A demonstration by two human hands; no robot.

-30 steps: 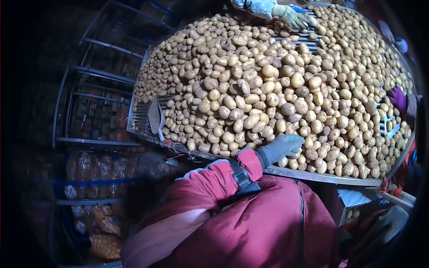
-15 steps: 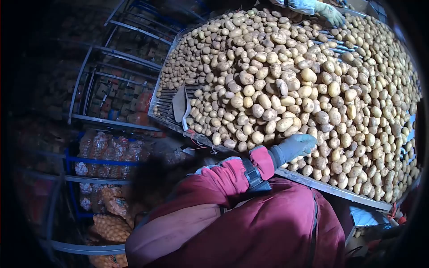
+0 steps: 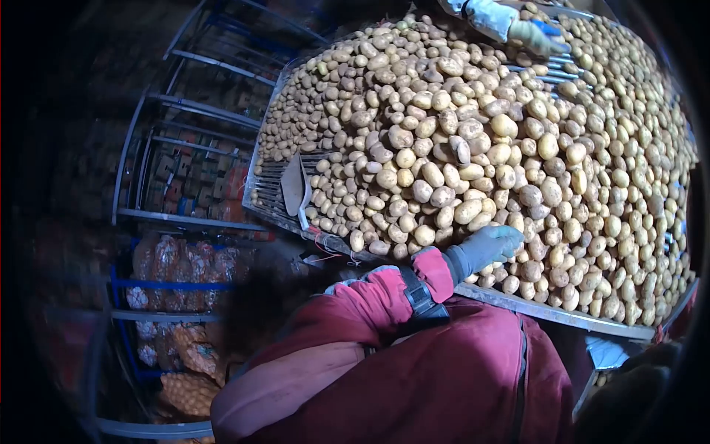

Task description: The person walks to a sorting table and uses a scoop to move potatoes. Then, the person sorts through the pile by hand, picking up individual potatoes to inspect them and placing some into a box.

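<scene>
"Across the heap, the co-worker's gloved hand point(image 3: 534, 38) has come nearer the bare rollers point(image 3: 555, 72) since the earlier frame; the left hand point(image 3: 488, 248) has stayed at the near side."

"And what does the head view show of that left hand now?"

"Its grey-gloved fingers lie close together, slightly bent, on the potatoes point(image 3: 458, 126) just inside the metal rim point(image 3: 562, 314); whether they grip one, I cannot tell; the right hand's fingers I cannot tell either."

"Where do the potatoes lie?"

"Heaped over the broad table of rollers; beside them, toward the left, a flat plate point(image 3: 293, 185) stands tilted near more bare rollers."

"Anything on that forearm, or beyond?"

"A dark strap point(image 3: 418, 296) circles the pink sleeve point(image 3: 370, 297); at lower left, filled net bags point(image 3: 188, 392) sit by a blue rail point(image 3: 174, 285)."
</scene>
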